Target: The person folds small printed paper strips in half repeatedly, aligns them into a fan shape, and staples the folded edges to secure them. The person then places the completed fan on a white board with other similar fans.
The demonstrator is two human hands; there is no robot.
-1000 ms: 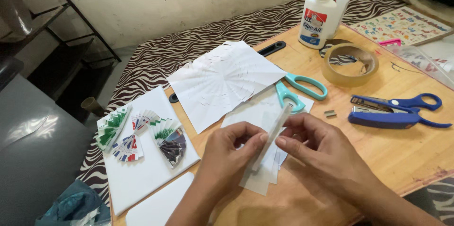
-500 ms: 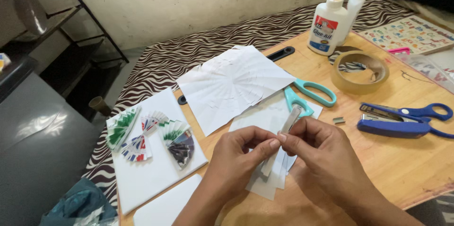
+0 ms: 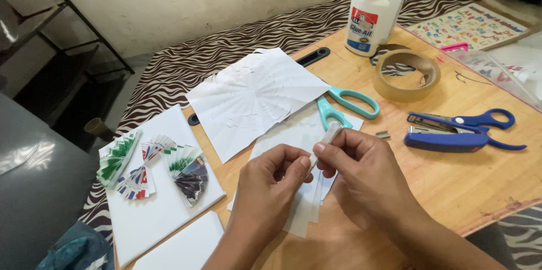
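Head camera is looking down at a wooden table [image 3: 480, 185] where both hands are working close together. The left hand [image 3: 271, 191] and the right hand [image 3: 361, 177] are pinching one narrow folded paper strip [image 3: 326, 139] between thumb and fingers. The strip is standing tilted, its upper end sticking out above the right hand's fingertips [image 3: 320, 148], while its lower part is hidden between the two hands. Under the hands, loose white paper pieces [image 3: 302, 213] are lying flat on the table. Just behind the strip, teal scissors [image 3: 344, 106] are lying partly under a large creased white sheet [image 3: 254, 98]. To the right, a blue stapler [image 3: 446, 140] is resting beside blue scissors [image 3: 488, 120], well apart from the hands. Further back, a tape roll [image 3: 406, 75] and two glue bottles [image 3: 375, 7] are standing. On the left, a white board [image 3: 164, 213] is carrying small coloured paper fans [image 3: 152, 162].
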